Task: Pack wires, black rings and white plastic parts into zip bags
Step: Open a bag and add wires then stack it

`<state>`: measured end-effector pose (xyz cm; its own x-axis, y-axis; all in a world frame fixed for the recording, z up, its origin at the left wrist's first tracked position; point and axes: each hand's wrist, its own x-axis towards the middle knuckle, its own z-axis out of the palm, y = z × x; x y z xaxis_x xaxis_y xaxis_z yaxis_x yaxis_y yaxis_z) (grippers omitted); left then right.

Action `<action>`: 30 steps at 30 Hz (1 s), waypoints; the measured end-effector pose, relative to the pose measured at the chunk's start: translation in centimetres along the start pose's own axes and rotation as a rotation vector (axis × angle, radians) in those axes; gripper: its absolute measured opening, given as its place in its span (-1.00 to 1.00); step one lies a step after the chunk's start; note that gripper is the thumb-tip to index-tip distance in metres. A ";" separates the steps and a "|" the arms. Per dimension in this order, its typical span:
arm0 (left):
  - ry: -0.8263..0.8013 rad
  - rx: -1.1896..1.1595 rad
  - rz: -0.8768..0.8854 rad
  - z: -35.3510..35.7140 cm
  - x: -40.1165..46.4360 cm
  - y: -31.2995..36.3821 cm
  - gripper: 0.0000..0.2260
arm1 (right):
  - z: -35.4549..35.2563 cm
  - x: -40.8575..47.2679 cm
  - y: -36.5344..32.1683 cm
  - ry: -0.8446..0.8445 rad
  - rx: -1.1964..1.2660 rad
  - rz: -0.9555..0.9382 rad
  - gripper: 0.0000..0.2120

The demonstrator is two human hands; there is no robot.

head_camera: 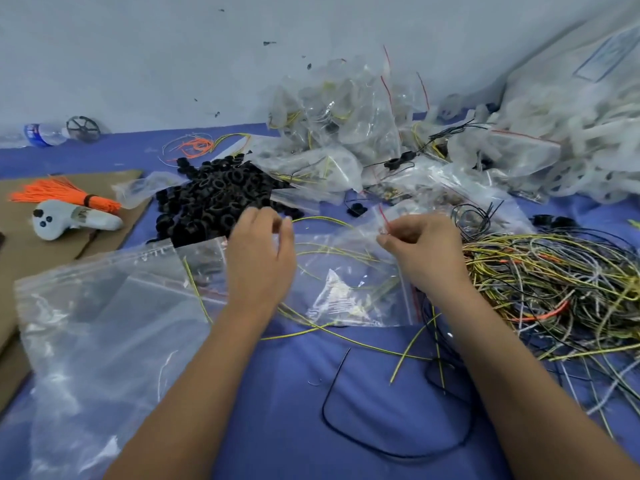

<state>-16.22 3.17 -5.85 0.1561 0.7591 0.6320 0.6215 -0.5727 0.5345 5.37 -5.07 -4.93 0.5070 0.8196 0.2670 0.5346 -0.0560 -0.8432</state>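
Right hand (420, 252) pinching red-striped mouth of zip bag (349, 282), bag lying on blue desk (294, 403) between both hands. Left hand (261, 258) hovering over bag, fingers relaxed and apart, holding nothing. Yellow wires (332, 252) visible inside bag. Pile of black rings (214, 199) just beyond left hand. Tangle of wires (554, 285) right of right hand. Filled bags (346, 109) heaped at wall. Empty large bags (104, 323) at left.

Water bottle (43, 134), controller (71, 219) on cardboard (41, 251)
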 end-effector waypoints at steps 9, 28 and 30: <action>-0.297 -0.372 -0.297 6.8 -2.1 6.4 -0.65 | 1.0 -0.4 0.3 0.031 0.092 -0.048 -0.88; -0.178 -0.028 -0.374 6.7 -1.6 5.4 -0.63 | 1.1 -0.5 0.3 -0.078 -0.090 -0.290 -0.87; -0.195 -0.038 -0.383 6.7 -1.6 5.6 -0.60 | 1.1 -0.7 0.1 -0.156 -0.087 -0.275 -0.81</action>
<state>-7.86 0.83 -7.59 0.0644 0.9613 0.2679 0.6344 -0.2467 0.7326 4.37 -4.99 -5.73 0.2298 0.8878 0.3987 0.6962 0.1363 -0.7048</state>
